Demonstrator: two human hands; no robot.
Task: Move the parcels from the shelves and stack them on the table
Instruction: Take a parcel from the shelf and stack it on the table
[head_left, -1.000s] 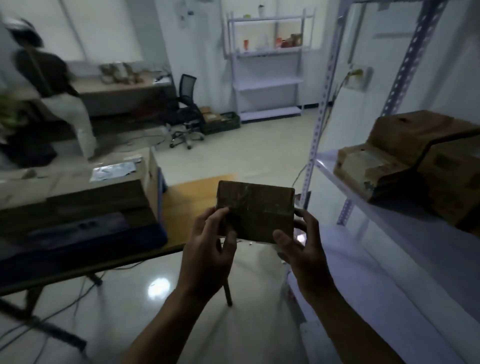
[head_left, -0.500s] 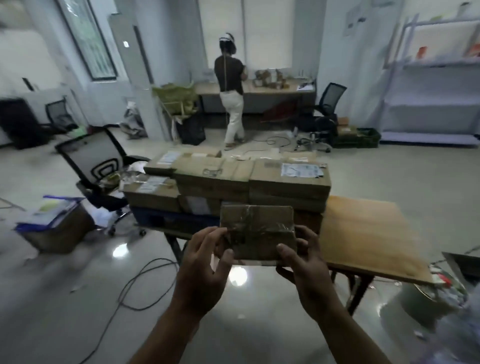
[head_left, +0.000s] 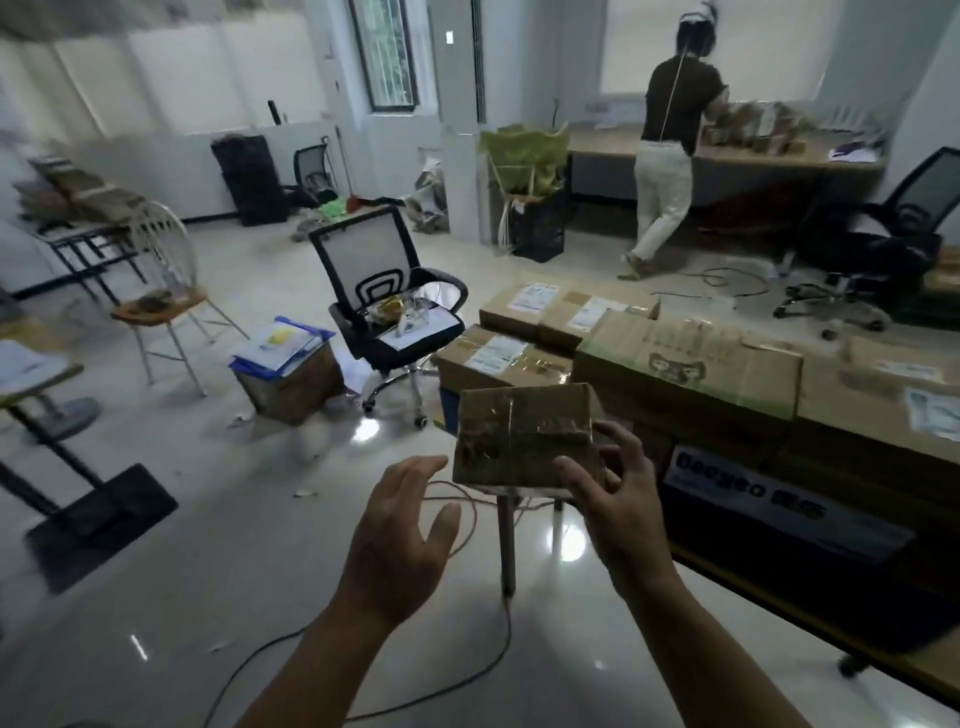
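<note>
Up front, in the air before the stack (head_left: 691, 364), a small brown parcel (head_left: 524, 434) hangs slightly tilted, w/ clear tape across its face. Only the right hand (head_left: 618, 509) holds it: thumb on the near face at the lower right corner, the other fingers (head_left: 623, 441) curled round the right edge & back, pinching the parcel. The left hand (head_left: 400, 535) is just below & left of the parcel, not touching it, palm away, its fingers spread & relaxed.

The stack sits on the surface (head_left: 930, 670): several cardboard parcels side by side & layered, some w/ white labels, one w/ green print. A dark box (head_left: 753, 499) w/ a blue & white label lies under them at the near edge. The held parcel is close to the stack's left end, above a leg of the surface; can't tell if it touches anything there.

Beyond, left: an office chair (head_left: 384, 291) w/ clutter on the seat, & a floor box (head_left: 291, 374) topped w/ papers. A cable (head_left: 467, 675) loops over the shiny floor. Far back, a person (head_left: 670, 135) stands at a desk, facing away.
</note>
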